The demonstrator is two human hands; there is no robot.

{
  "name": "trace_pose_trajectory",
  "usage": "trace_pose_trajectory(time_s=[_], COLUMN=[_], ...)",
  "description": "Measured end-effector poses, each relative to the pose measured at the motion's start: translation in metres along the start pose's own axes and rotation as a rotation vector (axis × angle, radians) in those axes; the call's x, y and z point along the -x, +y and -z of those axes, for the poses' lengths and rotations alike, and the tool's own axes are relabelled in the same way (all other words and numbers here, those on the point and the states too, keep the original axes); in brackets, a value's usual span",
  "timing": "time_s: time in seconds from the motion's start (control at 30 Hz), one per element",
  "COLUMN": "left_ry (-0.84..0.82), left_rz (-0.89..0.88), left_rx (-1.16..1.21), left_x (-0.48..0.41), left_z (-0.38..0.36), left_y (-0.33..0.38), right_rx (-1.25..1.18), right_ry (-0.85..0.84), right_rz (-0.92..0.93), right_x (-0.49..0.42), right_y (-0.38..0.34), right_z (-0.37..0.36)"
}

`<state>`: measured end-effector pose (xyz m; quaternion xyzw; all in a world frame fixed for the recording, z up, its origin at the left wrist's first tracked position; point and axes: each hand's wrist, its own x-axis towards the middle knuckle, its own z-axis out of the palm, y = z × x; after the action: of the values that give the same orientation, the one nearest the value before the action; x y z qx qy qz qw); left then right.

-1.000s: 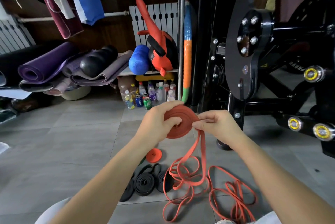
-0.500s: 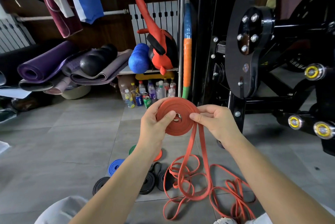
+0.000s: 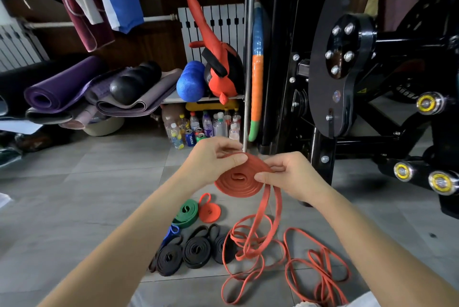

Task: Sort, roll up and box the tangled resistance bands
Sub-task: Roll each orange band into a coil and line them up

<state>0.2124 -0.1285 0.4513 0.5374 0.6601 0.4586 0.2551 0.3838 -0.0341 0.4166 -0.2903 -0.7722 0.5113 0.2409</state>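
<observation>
On the floor at lower left, the green roll (image 3: pixel 186 213) and black rolls (image 3: pixel 196 252) are lying finished. Above them your left hand (image 3: pixel 213 157) is pinching the far rim of the orange coil (image 3: pixel 239 182), while your right hand (image 3: pixel 290 177) is pinching its near edge, where the free band (image 3: pixel 270 207) is feeding in. Aim to be turning the coil flat and guiding both strands untwisted and lightly taut, because the slack is looping on the tiles at right.
</observation>
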Motion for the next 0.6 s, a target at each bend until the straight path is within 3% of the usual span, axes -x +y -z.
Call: trace_pose_trajectory(time_s=[0.17,0.27,0.4,0.53,0.6], left_ry=[-0.199,-0.135,-0.079,-0.336,-0.373], left_rz=[0.014,-0.068,-0.031,-0.044,-0.057], left_rx=[-0.198,-0.332,-0.334,-0.776,-0.862], left_x=[-0.001,0.002,0.003,0.000,-0.002], left_z=[0.004,-0.001,-0.004,-0.009,-0.017], left_y=[0.008,0.006,0.008,0.016,0.017], right_rx=[0.017,0.050,0.106,0.369,0.420], right_ry=[0.036,0.048,0.044,-0.023,-0.015], right_rz=[0.001,-0.003,-0.005,0.028,0.051], right_x=[0.000,0.001,0.002,0.007,0.007], right_y=[0.001,-0.001,-0.004,-0.006,-0.008], right_z=[-0.003,-0.002,0.002,-0.002,-0.006])
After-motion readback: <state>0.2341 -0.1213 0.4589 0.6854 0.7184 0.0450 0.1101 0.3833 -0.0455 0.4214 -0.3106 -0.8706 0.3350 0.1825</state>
